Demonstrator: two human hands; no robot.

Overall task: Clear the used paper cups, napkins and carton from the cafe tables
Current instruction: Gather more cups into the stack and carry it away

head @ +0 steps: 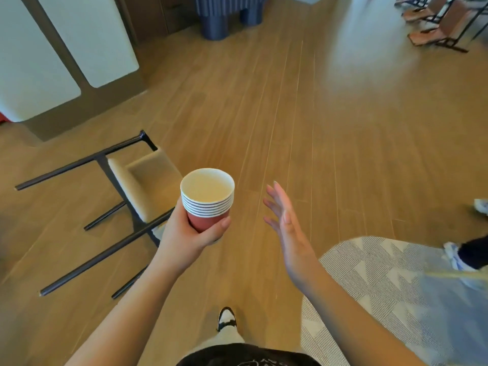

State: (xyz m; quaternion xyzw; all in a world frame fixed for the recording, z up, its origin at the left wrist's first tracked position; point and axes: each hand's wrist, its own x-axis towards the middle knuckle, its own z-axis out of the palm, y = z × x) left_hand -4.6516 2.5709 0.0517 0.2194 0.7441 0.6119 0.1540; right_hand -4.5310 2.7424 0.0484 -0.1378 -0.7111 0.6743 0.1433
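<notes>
We see the left hand [190, 233] wrapped around the base of a stack of nested red paper cups [207, 198], thumb curled across the front of the lowest cup and the other fingers hidden behind it. The stack stands upright in the air above the wooden floor [317, 128], white rims layered one over another, the top cup showing a pale inside. Just to the right of the stack we see the right hand [286, 228], held edge-on with its fingers straight and slightly spread, touching nothing. To the left of the stack stands a chair [140, 186] with a beige seat and a dark metal frame. Below the stack, at the bottom edge, a black-and-white shoe [226, 318] is on the floor. To the lower right of the stack lies a grey patterned rug [369, 273], and another person's foot [454, 254] stands at its far edge.
</notes>
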